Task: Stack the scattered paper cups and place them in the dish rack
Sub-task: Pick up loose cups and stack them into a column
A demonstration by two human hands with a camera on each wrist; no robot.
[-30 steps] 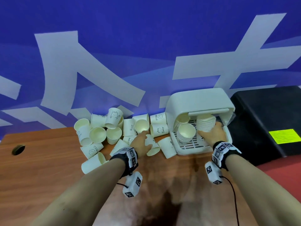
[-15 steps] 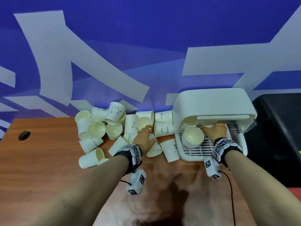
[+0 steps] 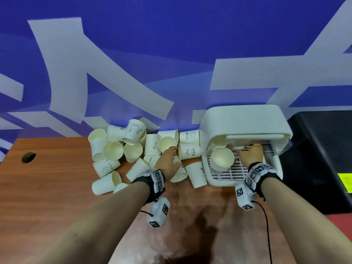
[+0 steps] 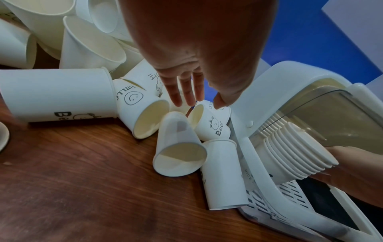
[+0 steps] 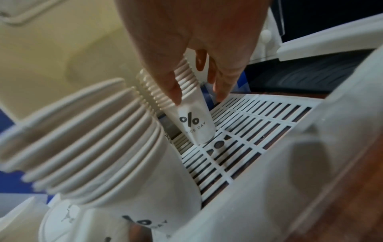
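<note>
Nearest on the wooden bench [image 3: 57,187] the two forearms reach away from the near edge, each wearing a black wrist strap with white tagged blocks.

The left hand [image 3: 168,163] hovers over the loose paper cups [image 3: 118,147] that lie heaped toward the far edge, left of the dish rack [image 3: 243,121]. Its fingers [image 4: 174,91] are stretched out and relaxed, grasping nothing; in the left wrist view the tips sit just above a tipped cup printed "Bear" [image 4: 213,124], and whether they touch it cannot be told. Just nearer lies another cup on its side [image 4: 178,150] with its mouth toward the camera, and a further cup [image 4: 223,175] rests against the rack's left wall.

The right hand [image 3: 250,155] is inside the rack, under its raised white cover. Its fingers [image 5: 172,86] are curled around a stack of nested cups [image 5: 186,101], thumb on one side and fingers on the other, pinching it just below the rims. The bottom cup bears a "%" mark and the words "NICE DAY", and its base touches the slatted floor [image 5: 259,124] of the rack. The stack leans slightly.

A second, thicker stack [image 3: 222,159] leans in the rack's left part, just beside the held one, its mouth tilted toward the near edge.

Beyond the bench's far edge hangs a blue backdrop [image 3: 171,44] with pale grey shapes; a black box [image 3: 320,159] sits at the rack's right.
</note>
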